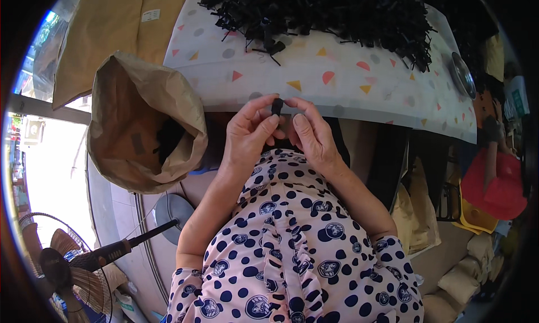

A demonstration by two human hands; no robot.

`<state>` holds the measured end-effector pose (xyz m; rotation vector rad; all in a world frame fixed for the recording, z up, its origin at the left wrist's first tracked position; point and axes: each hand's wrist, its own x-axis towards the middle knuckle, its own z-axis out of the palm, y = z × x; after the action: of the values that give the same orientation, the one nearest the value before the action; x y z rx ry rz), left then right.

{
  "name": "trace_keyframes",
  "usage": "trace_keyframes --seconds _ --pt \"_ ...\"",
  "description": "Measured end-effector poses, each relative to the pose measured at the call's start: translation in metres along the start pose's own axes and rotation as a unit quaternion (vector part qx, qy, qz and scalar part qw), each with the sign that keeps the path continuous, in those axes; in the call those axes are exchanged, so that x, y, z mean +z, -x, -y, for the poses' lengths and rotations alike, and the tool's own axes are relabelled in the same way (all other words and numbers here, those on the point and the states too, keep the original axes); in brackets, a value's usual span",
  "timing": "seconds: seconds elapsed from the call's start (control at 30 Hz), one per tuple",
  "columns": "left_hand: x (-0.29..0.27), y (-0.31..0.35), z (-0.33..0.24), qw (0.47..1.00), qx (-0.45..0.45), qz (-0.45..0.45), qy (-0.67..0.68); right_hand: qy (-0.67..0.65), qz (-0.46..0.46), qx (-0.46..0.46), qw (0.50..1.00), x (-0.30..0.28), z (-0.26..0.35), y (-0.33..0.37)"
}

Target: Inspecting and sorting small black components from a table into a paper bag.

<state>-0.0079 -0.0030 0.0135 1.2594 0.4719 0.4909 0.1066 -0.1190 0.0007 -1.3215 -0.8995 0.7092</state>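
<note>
A small dark black piece [277,106] is pinched upright between the thumb and forefinger of my left hand [252,123], in front of the table's near edge. My right hand [314,133] is curled close on the other side, its forefinger tip against the piece. Its lower fingers are partly hidden, and the piece is too small to tell its exact kind. Across the far part of the table spreads a large heap of similar small black pieces [325,14], with thin stubs sticking out. A few lie loose at the heap's near edge.
A patterned white cloth covers the table [269,81]. At left stands an open brown paper sack [120,171] with black pieces inside. A fan [62,267] is at lower left, a round metal dish [463,76] at the table's right edge. Another person in red [494,185] is far right.
</note>
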Motion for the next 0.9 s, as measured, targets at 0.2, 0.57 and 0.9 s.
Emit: trace_keyframes --seconds 0.2,0.57,0.9 --pt "0.009 0.008 0.012 0.995 0.051 -0.018 -0.090 -0.039 0.014 0.051 0.998 0.007 -0.009 -0.001" --pt "0.003 0.003 0.028 0.978 0.123 -0.043 -0.165 -0.087 0.010 0.080 0.993 0.015 -0.009 -0.001" --pt "0.010 0.006 0.017 0.973 0.124 -0.057 -0.186 -0.076 0.011 0.063 0.995 0.014 -0.008 -0.001"
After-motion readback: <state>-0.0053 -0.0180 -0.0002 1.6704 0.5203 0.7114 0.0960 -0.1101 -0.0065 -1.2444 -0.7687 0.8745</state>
